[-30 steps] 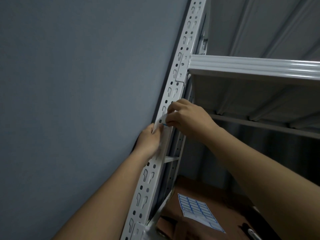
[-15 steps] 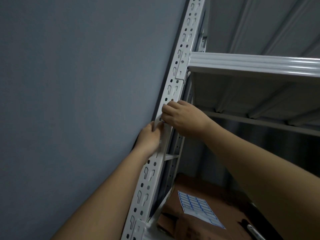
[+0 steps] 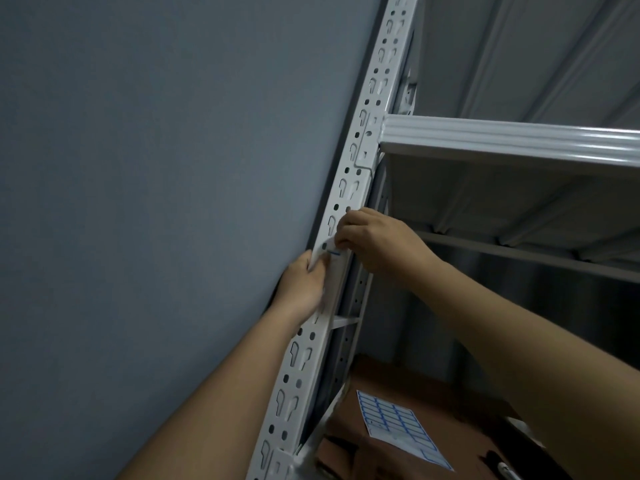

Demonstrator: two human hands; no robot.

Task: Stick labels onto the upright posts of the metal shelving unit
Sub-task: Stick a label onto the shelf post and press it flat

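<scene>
Two bare hands meet at the front face of the white perforated upright post (image 3: 349, 188), which runs steeply from the near bottom up to the top of the frame, hard against the grey wall (image 3: 156, 202) on its left. The left hand (image 3: 304, 285) comes up from below and curls around the post's left edge, thumb and fingertips pressing on a small white label (image 3: 329, 252) with a blue line that lies across the post face. The right hand (image 3: 372, 237) reaches in from the right, its fingers bent together and pinching the label's upper right edge just above the blue line. How much of the label is already stuck down cannot be told, since both hands cover most of it.

Above the hands a white ribbed shelf beam (image 3: 502, 140) hooks into the post and runs off to the right, with a grey cross bar (image 3: 519, 254) farther back beneath it. Low on the right, on a brown cardboard surface (image 3: 433, 403), a sheet of blue-bordered labels (image 3: 398, 431) lies flat, well apart from the hands
</scene>
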